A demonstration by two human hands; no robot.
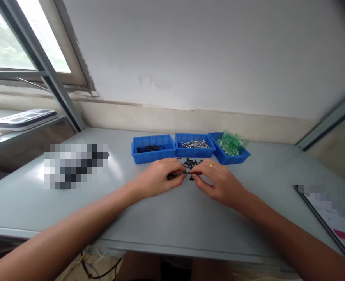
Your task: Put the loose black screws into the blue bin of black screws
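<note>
My left hand (163, 175) and my right hand (219, 179) meet above the middle of the table, fingertips pinched. Between them is a thin, dark, screw-like piece (189, 173), mostly covered by the fingers. Both hands appear closed on it, one at each end. Just beyond the fingertips lies a loose pile of black screws (190, 162), and a single black screw (191, 178) sits nearer to me. More dark pieces (171, 176) show under my left fingers. A gold ring is on my right hand.
At the back stand three blue bins: the left bin (153, 157) with black screws, the middle bin (194, 153) with silver nail-like pieces, the right bin (233, 159) with green plastic bags. A tablet-like screen (330, 222) lies at right, a blurred object (75, 166) at left.
</note>
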